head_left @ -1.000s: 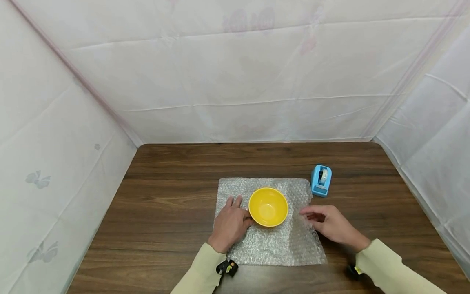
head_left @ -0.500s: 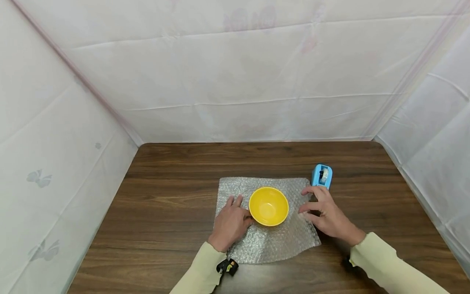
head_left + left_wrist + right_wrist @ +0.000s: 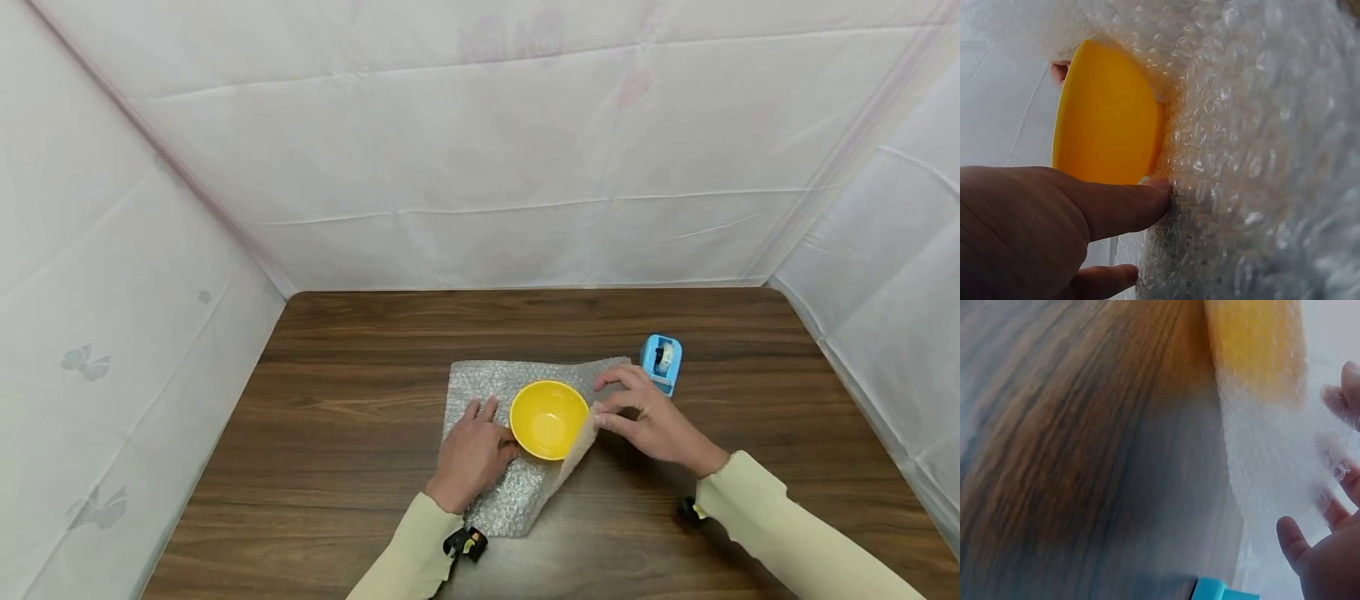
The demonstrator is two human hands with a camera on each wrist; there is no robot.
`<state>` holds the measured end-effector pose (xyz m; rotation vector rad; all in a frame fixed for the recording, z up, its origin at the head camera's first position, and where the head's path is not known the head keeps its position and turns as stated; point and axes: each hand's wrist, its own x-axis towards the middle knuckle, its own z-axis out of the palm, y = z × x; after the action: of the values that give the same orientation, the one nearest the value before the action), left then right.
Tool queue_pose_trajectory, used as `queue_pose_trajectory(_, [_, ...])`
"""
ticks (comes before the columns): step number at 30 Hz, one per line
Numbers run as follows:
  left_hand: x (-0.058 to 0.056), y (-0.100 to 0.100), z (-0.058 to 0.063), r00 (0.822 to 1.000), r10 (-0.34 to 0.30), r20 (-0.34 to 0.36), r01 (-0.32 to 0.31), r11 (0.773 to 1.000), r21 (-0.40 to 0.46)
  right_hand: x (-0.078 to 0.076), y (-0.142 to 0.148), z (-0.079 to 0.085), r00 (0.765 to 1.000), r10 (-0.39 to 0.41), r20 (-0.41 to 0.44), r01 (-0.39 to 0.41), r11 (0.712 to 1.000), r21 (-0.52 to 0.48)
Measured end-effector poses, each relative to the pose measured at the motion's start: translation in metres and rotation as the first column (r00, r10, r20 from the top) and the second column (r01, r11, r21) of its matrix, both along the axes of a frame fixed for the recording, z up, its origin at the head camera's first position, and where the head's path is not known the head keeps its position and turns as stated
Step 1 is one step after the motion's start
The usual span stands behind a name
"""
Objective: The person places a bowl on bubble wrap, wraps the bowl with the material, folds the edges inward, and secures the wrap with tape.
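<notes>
Where the wood-grain table (image 3: 360,417) ends, pale sheeting (image 3: 480,167) rises; yellow bowl (image 3: 543,417) sits on bubble wrap (image 3: 506,504), left hand (image 3: 471,458) beside bowl, fingers apart; right hand's (image 3: 654,419) fingers apparently pinch the wrap's lifted edge.

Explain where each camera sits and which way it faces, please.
Head: on the head, facing forward and down at yellow bowl, bubble wrap, blue tape dispenser; left hand, right hand shown.
Left wrist: on that wrist, facing yellow bowl's outside; left hand shown, a fingertip beyond bowl.
Right wrist: on that wrist, facing bubble wrap, wooden tabletop; right hand shown.
Head and left wrist share the bowl.
</notes>
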<state>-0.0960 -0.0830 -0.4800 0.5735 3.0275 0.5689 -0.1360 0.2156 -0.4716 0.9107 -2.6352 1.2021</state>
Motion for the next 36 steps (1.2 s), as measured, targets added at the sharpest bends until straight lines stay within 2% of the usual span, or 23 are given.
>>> queue_pose_trajectory(7, [-0.002,0.002,-0.001,1.000,-0.023,0.000,0.023,1.000,-0.015,0.001,0.001,-0.003,0.996,-0.008,0.085,0.009,1.000,-0.016])
queue_pose_trajectory(11, [0.003,0.002,0.000,1.000,-0.016,-0.025,0.016,1.000,0.002,0.003,0.001,-0.005,0.993,0.011,0.116,-0.008,1.000,-0.028])
queue_pose_trajectory(14, [0.010,0.001,0.004,0.999,-0.024,-0.021,0.025,0.998,0.052,0.004,0.000,-0.006,0.994,0.027,0.109,-0.023,0.999,-0.036])
queue_pose_trajectory(16, [0.015,-0.001,0.008,0.999,-0.050,0.015,0.048,0.994,0.101,0.003,-0.001,-0.005,0.994,0.032,0.104,-0.028,0.999,-0.036])
queue_pose_trajectory(18, [0.021,-0.005,0.012,0.992,-0.092,0.085,0.079,0.986,0.147,0.003,-0.002,-0.004,0.993,0.034,0.112,-0.029,0.999,-0.039])
queue_pose_trajectory(21, [0.029,-0.010,0.016,0.964,-0.157,0.213,0.117,0.975,0.189,0.003,-0.004,-0.001,0.992,0.033,0.121,-0.028,0.999,-0.041])
queue_pose_trajectory(24, [0.035,-0.012,0.017,0.942,-0.186,0.280,0.140,0.975,0.175,0.003,-0.005,-0.001,0.991,0.030,0.128,-0.025,0.999,-0.039])
queue_pose_trajectory(26, [0.037,-0.010,0.016,0.945,-0.183,0.272,0.150,0.979,0.137,0.004,-0.006,0.000,0.991,0.017,0.132,-0.013,0.999,-0.032])
queue_pose_trajectory(30, [0.042,-0.004,0.011,0.967,-0.180,0.179,0.169,0.983,0.073,0.005,-0.007,0.000,0.990,-0.007,0.139,0.010,1.000,-0.016])
queue_pose_trajectory(33, [0.044,-0.002,0.008,0.974,-0.181,0.137,0.172,0.982,0.077,0.005,-0.009,0.000,0.989,-0.009,0.148,0.011,1.000,-0.013])
queue_pose_trajectory(36, [0.045,-0.004,0.008,0.972,-0.199,0.128,0.187,0.977,0.099,0.005,-0.011,0.001,0.987,-0.008,0.160,0.011,1.000,-0.019])
